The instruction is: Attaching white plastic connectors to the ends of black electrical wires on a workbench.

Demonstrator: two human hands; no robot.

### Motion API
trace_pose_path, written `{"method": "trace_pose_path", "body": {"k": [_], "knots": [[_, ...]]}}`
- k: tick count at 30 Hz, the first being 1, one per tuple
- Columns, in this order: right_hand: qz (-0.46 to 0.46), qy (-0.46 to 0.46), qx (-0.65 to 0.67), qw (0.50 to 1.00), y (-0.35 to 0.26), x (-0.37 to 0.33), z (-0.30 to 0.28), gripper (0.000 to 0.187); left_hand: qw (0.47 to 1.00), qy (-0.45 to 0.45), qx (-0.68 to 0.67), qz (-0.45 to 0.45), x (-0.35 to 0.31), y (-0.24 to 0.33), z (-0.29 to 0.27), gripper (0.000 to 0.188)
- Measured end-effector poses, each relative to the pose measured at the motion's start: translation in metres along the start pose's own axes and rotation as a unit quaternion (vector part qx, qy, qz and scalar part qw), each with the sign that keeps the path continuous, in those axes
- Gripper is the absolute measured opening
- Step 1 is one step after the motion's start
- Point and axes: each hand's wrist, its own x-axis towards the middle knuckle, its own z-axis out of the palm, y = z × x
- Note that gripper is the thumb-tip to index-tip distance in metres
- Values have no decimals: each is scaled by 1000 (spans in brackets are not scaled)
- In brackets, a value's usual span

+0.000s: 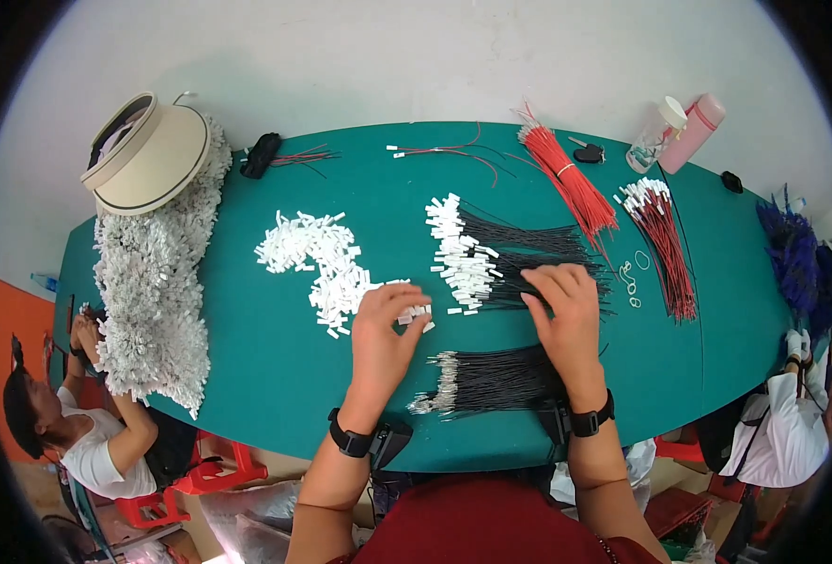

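My left hand (386, 324) is at the right edge of a heap of small white connector housings (326, 268). Its fingers curl toward the thumb, around a few white housings (414, 314). My right hand (568, 315) hovers over or touches the black wires (538, 282) with white ends, its thumb and forefinger bent and apart. Those wires lie with their white housings (467, 268) toward the left. Nearer me lies a bundle of black wires (500, 380) with bare metal terminals (446, 381) at the left end, partly under my right wrist.
Red wire bundles (571, 183) (665, 249), rubber bands (630, 282), keys (588, 152) and two bottles (655, 136) (693, 132) stand or lie at right. A white wire pile (153, 301) bears a sun visor (148, 160) at left. People sit at both sides (87, 423) (782, 423).
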Motion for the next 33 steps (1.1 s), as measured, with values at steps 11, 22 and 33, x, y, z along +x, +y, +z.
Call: {"method": "trace_pose_path", "body": {"k": [11,22,33], "knots": [[-27,-312,172,934,-16,-28,12,10,946,-106,286,112,-5,-12,4,20],[36,-244,289,925,-20,-29,14,5,982,-108,-110,-104,-7,1,6,7],[150,-140,325,923,-31,-22,4,8,899,-159,-343,-219,-6,-1,3,13]]}}
